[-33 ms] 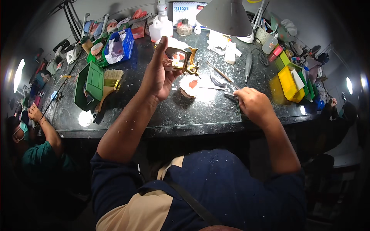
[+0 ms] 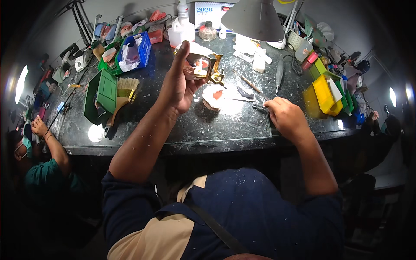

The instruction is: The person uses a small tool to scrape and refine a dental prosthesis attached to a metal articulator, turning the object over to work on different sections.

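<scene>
My left hand (image 2: 180,89) is closed round a brass dental articulator (image 2: 216,71), lifted above the bench with its hinge side toward the right. White plaster and a pink-and-white dental model (image 2: 198,65) are mounted in it; the fingers partly hide them. On the right, my right hand (image 2: 287,117) is closed on a thin dark hand tool (image 2: 261,107), its end pointing left, low over the bench. I cannot make out the tool's kind. Between the hands a plaster cast (image 2: 212,97) with a reddish patch lies on the bench, beside a curved grey piece (image 2: 245,90).
A slim pointed tool (image 2: 247,80) and a rotary handpiece (image 2: 279,74) lie on the dark bench (image 2: 186,130). Green bin (image 2: 100,95) and brush (image 2: 123,97) stand left, a yellow bin (image 2: 326,96) right. A lamp shade (image 2: 253,19) hangs overhead. Another person's hand (image 2: 40,128) is far left.
The tool in my right hand has turned slightly and shows darker, with my right fingers shifted a little. My left hand and the articulator stay in nearly the same place.
</scene>
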